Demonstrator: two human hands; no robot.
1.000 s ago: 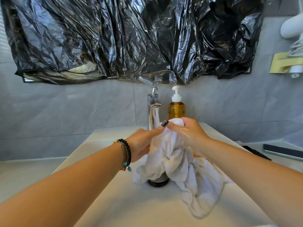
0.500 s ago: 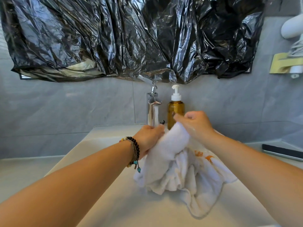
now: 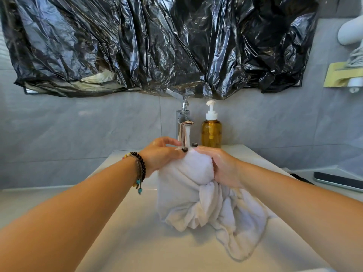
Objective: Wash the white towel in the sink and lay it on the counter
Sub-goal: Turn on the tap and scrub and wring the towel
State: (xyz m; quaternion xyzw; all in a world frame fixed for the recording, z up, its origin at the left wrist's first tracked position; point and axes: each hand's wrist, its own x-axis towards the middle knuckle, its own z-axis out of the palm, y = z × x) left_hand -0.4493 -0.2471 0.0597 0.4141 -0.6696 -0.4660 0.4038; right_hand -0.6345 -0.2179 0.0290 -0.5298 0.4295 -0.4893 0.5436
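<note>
I see both hands squeeze the white towel (image 3: 192, 193) over the sink (image 3: 121, 242), under the running tap (image 3: 183, 122). Left grip (image 3: 161, 154) and right grip (image 3: 222, 165) clutch its bunched top.

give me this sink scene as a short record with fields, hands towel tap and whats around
left hand: left hand pinches the top of the white towel, some fingers lifted
right hand: right hand holds the bunched top of the towel
towel: gathered at the top under the stream, the rest hanging crumpled into the sink
tap: faucet running, water landing at the towel top
beside tap: amber pump bottle to its right
wall: black plastic sheet above the faucet
counter right: dark flat object, unclear what
</note>
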